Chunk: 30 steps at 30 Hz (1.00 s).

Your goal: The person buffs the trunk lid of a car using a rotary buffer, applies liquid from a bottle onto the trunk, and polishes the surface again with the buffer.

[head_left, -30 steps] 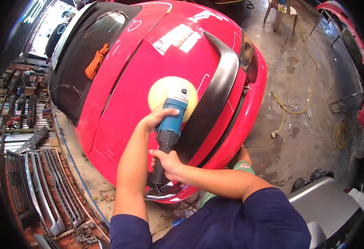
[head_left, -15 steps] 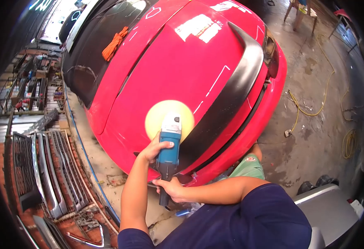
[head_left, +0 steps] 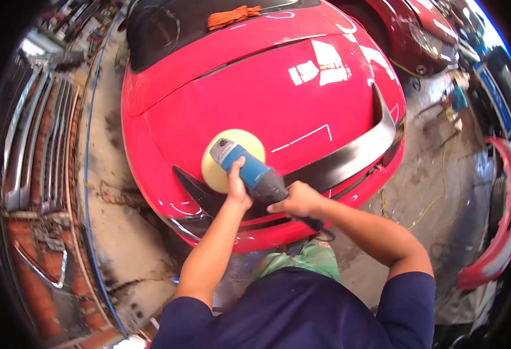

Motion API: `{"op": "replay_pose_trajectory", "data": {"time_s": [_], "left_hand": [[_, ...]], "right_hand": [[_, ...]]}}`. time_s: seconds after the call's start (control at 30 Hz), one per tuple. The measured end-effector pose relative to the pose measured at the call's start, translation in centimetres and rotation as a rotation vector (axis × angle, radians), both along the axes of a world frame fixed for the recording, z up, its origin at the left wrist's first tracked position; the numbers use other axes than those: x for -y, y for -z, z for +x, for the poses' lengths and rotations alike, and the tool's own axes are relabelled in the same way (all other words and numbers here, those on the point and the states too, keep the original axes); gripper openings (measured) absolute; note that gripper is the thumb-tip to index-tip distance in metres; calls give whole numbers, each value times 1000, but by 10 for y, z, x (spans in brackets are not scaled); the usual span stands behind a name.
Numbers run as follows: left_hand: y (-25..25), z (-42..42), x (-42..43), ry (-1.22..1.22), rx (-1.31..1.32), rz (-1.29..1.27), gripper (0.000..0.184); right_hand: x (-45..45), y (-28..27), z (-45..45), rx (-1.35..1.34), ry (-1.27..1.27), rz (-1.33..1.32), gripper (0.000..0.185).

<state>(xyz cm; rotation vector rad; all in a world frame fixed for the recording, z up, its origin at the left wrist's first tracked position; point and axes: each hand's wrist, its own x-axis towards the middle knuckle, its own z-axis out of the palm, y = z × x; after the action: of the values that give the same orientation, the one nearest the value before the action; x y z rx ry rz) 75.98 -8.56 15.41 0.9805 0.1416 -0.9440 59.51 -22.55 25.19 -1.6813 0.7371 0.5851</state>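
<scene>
Turned since the earlier frame: polisher (head_left: 248,168), swung against the car (head_left: 209,104), its handle now slanting to the near right; the whole view has swung round too.

Left: grilles (head_left: 57,134), several, laid side by side. Hose (head_left: 89,145), blue, one line along the floor between grilles and car.

Centre left: pad (head_left: 213,171), pale yellow, round, seemingly flat on the red panel at the near left, close by the left end of the spoiler (head_left: 348,154). Edge soft to the eye (spinning, perhaps; one still cannot settle it). Left hand (head_left: 238,186), closed over the blue body just behind the head, thumb uppermost, some fingers hidden.

Centre: cloth (head_left: 232,17), orange, bunched, far side, on the dark glass. Right hand (head_left: 302,199), wrapped round the dark rear grip, near side.

Right: spoiler, black, curving to the far right. Bumper (head_left: 503,215), red and grey, apart from the car.

Stage, as judged: pad at work on the panel, both hands guiding. Any further move calls for a level pad, even pressure, a firm rear grip and care at the spoiler's edge.
</scene>
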Motion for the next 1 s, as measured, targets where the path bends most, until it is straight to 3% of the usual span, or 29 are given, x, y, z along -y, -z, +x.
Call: {"op": "replay_pose_trajectory", "data": {"time_s": [0.1, 0.17, 0.23, 0.37, 0.5, 0.77, 1.0], "left_hand": [[5, -31, 35, -140, -122, -157, 53], [9, -51, 57, -159, -200, -260, 53], [7, -73, 87, -250, -276, -328, 53], [17, -120, 156, -353, -329, -412, 52], [15, -160, 239, -435, -385, -509, 59], [9, -222, 407, -285, -536, -614, 68], [-13, -244, 482, -395, -632, -483, 92]], "right_hand": [[59, -32, 5, -42, -239, -224, 45], [106, -14, 5, 75, -470, -469, 51], [148, -26, 8, 14, -582, -494, 50], [251, -6, 5, 215, -844, -621, 45], [346, -1, -9, 328, -910, -674, 44], [499, -53, -57, 59, -982, -878, 41], [552, -75, -87, -1, -939, -991, 37]]}}
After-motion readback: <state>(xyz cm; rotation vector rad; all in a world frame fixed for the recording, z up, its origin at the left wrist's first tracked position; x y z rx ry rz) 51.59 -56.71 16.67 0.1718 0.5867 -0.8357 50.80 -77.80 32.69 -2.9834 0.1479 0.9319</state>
